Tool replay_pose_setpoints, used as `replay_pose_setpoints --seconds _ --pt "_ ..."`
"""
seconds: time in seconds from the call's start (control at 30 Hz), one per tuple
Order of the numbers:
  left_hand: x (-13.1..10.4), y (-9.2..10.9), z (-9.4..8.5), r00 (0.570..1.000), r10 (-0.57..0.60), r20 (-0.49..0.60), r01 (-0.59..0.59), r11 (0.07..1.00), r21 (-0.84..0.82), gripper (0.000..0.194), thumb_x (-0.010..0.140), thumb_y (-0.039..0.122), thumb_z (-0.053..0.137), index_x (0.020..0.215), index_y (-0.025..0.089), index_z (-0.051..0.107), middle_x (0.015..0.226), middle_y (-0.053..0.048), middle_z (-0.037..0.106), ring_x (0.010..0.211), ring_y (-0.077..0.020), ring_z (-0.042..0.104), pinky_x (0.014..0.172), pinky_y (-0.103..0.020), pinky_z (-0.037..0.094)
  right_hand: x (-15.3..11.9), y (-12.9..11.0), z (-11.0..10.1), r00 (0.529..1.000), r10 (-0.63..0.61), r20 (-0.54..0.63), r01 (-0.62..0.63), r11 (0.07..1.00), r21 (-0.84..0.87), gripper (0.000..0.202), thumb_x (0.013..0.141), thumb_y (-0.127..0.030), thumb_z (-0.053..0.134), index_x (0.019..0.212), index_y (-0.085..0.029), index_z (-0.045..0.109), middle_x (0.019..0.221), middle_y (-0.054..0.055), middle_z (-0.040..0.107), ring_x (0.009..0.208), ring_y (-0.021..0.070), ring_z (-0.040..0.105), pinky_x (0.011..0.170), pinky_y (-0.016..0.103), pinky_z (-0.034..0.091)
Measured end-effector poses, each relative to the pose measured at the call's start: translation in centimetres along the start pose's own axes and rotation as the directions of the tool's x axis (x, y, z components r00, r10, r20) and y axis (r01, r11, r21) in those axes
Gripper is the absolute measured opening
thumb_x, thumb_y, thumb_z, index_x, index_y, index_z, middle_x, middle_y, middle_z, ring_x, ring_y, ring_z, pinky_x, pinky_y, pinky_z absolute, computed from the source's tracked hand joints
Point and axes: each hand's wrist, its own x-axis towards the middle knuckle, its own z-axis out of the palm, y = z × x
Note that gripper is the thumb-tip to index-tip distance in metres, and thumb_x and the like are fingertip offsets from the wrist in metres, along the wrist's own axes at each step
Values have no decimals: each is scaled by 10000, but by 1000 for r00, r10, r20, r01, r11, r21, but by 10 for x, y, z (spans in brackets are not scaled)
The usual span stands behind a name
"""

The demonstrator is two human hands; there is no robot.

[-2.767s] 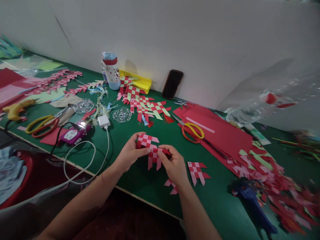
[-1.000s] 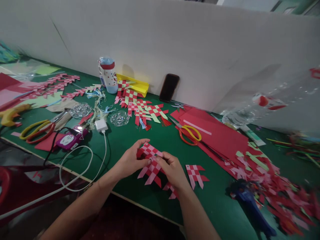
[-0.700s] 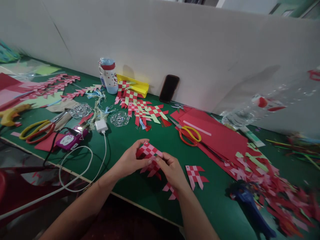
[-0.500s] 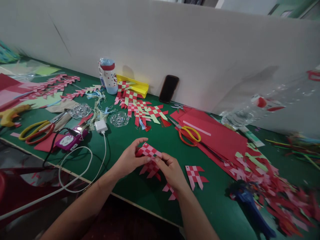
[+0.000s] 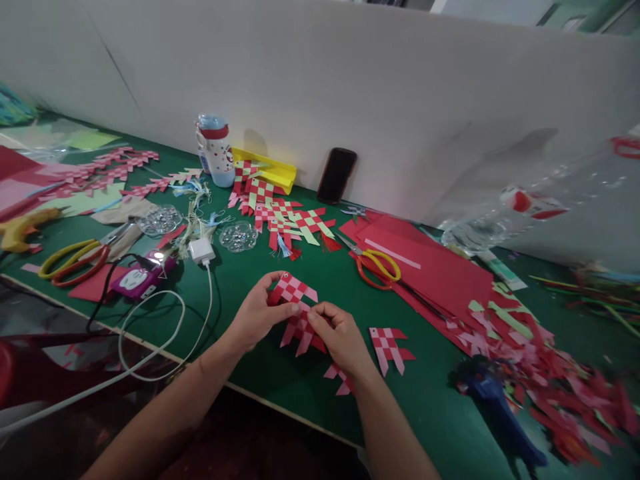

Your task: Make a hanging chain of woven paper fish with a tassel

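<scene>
My left hand grips a red and pink checkered woven paper fish by its left side, thumb across the front. My right hand has thumb and forefinger pinched together at the lower right of the weave. Just below, more checkered paper with pointed strips shows; whether it belongs to the held fish or is another one, I cannot tell. Under my right wrist, a further woven piece is partly hidden. A separate woven paper fish lies flat on the green table to the right.
Scissors rest by red paper sheets. A blue glue gun lies beside paper scraps. Left are a purple power socket, white cable and yellow glue gun. Finished woven fish lie behind, near a bottle.
The held fish has turned slightly, showing more of its checkered face and strips. My right fingers have slid down a little from its right edge.
</scene>
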Motion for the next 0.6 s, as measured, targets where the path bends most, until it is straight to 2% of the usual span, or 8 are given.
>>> replay_pose_setpoints --seconds 0.27,0.6 --pt "-2 0 3 999 -3 -37 4 999 41 626 681 235 796 1202 162 457 748 20 672 615 -98 609 628 -220 519 0 2 1 1000 -13 4 13 1000 -23 262 879 -412 552 750 -191 607 668 -41 529 615 105 439 594 221 357" --pt "-5 4 -4 1000 -6 14 5 997 75 631 707 290 787 1238 172 468 865 -8 675 745 -134 637 735 -269 522 2 3 1 1000 -28 -3 28 999 -37 281 879 -440 540 774 -191 618 680 -26 545 633 120 461 617 236 390"
